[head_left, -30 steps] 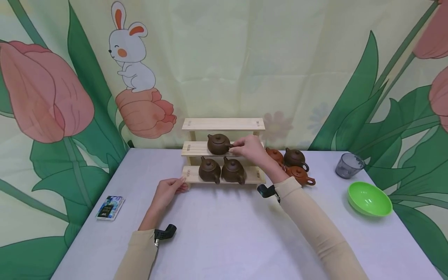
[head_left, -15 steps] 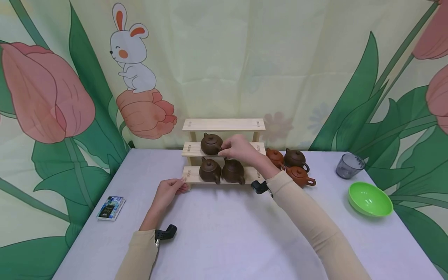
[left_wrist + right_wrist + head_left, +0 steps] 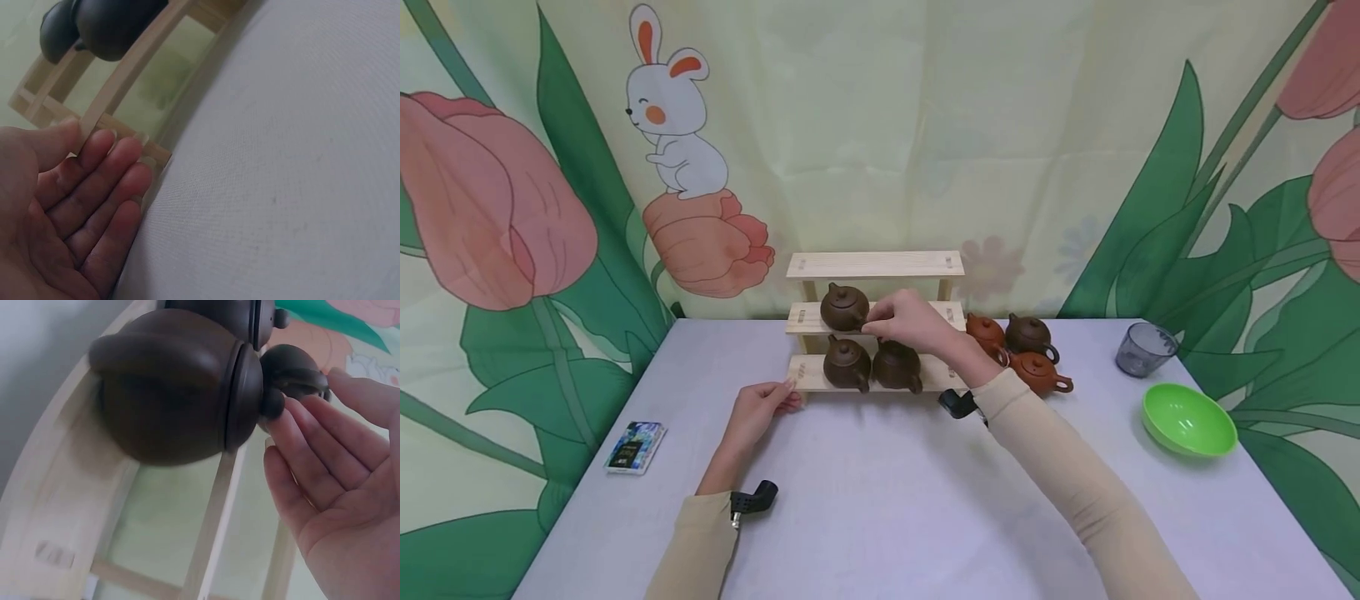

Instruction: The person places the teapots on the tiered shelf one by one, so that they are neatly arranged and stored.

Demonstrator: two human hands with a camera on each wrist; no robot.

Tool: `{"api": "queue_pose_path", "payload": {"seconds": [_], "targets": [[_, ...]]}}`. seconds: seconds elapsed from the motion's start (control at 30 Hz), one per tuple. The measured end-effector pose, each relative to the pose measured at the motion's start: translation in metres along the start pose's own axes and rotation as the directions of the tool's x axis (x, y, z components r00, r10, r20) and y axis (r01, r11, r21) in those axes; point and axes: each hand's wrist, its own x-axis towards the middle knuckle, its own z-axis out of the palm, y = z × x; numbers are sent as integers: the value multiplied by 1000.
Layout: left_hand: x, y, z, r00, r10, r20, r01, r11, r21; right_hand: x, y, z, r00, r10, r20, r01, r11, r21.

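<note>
A three-tier wooden display rack (image 3: 876,265) stands at the back of the table. On its middle tier sits a dark brown teapot (image 3: 844,307), toward the left end. My right hand (image 3: 913,323) pinches that teapot's handle between thumb and fingers, as the right wrist view also shows. Two more dark brown teapots, a left one (image 3: 847,365) and a right one (image 3: 897,368), stand side by side on the lowest tier. My left hand (image 3: 762,408) holds the lowest tier's left front corner; in the left wrist view the thumb lies on the wooden board (image 3: 128,78) with fingers beneath.
Right of the rack are a dark brown teapot (image 3: 1028,333) and two reddish ones, a front one (image 3: 1039,373) and a rear one (image 3: 987,332). Farther right stand a grey clear cup (image 3: 1146,350) and a green bowl (image 3: 1189,422). A small printed box (image 3: 636,448) lies at left.
The right hand has moved left along the middle tier with the dark brown teapot, which now stands nearer the left end. The left hand stays at the rack's corner.
</note>
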Motion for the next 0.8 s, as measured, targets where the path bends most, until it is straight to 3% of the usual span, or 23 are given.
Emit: {"api": "queue_pose_path", "payload": {"seconds": [0.17,0.43,0.8], "targets": [[1,0,1,1000,-15,2,15,1000,-4,-23,6,-14,998,23,-51,-25,998,-53],[-1,-3,0,1000,-12,13,13,1000,-6,-66,35,-31,990,83,-111,-89,995,-54],[1,-1,-1,1000,-9,27,9,1000,1,-128,81,-49,960,182,-214,-206,974,-94]]}}
